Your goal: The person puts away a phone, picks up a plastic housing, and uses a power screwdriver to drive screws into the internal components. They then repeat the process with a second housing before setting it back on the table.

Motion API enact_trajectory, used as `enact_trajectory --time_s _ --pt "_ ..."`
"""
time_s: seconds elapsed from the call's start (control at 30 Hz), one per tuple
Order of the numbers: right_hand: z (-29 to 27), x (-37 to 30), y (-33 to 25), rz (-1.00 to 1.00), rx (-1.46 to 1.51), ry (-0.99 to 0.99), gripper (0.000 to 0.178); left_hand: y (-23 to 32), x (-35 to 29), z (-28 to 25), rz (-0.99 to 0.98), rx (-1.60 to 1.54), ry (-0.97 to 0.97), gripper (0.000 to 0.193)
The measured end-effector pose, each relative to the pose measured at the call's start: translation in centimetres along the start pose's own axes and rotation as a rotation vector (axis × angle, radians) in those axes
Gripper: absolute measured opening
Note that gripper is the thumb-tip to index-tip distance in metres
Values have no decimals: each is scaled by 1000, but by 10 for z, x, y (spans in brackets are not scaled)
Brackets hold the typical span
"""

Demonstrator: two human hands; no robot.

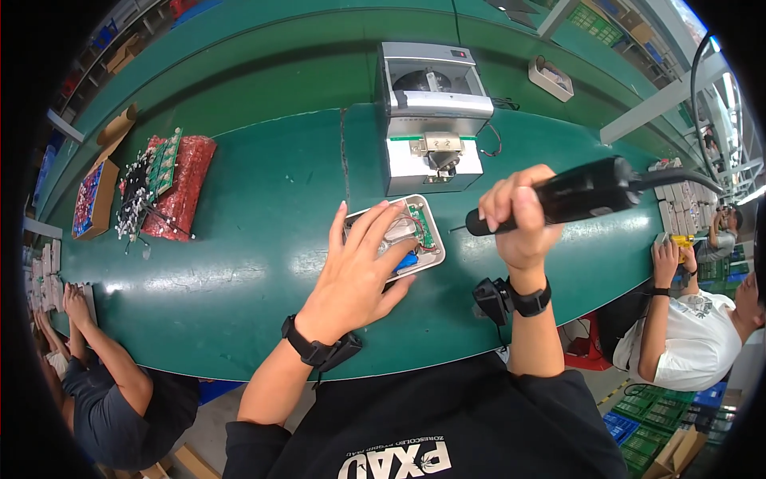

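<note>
My right hand (523, 211) is wrapped round a black electric screwdriver (586, 191) held above the bench. Its thin bit points left toward an off-white plastic housing (437, 247), a short gap away from it. Inside that open housing show a green circuit board (424, 227), thin red wires and a blue part (407, 261). Over the left part of the housing my left hand (355, 267) is spread, fingertips toward its far edge and thumb at its near edge, gripping it. The fingers hide much of the inside.
Behind the housing stands a grey screw feeder (435, 112). A small off-white tray (550, 80) lies at the back right. Red bubble wrap (191, 188), circuit boards (166, 164), bundled wires (137, 195) and a cardboard box (96, 199) sit at left. Co-workers sit on both sides.
</note>
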State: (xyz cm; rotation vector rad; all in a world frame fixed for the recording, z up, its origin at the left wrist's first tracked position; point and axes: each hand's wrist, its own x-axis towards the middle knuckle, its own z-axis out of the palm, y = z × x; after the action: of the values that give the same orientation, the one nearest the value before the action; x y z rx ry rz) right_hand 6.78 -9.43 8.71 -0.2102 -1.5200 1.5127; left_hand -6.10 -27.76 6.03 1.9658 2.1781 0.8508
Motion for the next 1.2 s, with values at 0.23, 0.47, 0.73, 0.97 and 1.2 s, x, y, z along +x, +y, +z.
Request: enact_trajectory --time_s 0.23,0.47,0.73,0.97,1.2 --pt "10 1 -45 22 345 -107 31 0 -2 3 48 -189 163 40" --pt "14 -6 -65 75 474 -115 37 3 -3 8 108 -305 208 33" --pt "18 -15 -74 104 445 -184 41 5 -4 10 199 -369 241 22" --pt "22 -8 -90 -20 433 -249 40 5 -6 11 168 -454 261 21" --pt "32 -8 -87 -100 386 -338 39 5 -7 11 147 -520 285 21"
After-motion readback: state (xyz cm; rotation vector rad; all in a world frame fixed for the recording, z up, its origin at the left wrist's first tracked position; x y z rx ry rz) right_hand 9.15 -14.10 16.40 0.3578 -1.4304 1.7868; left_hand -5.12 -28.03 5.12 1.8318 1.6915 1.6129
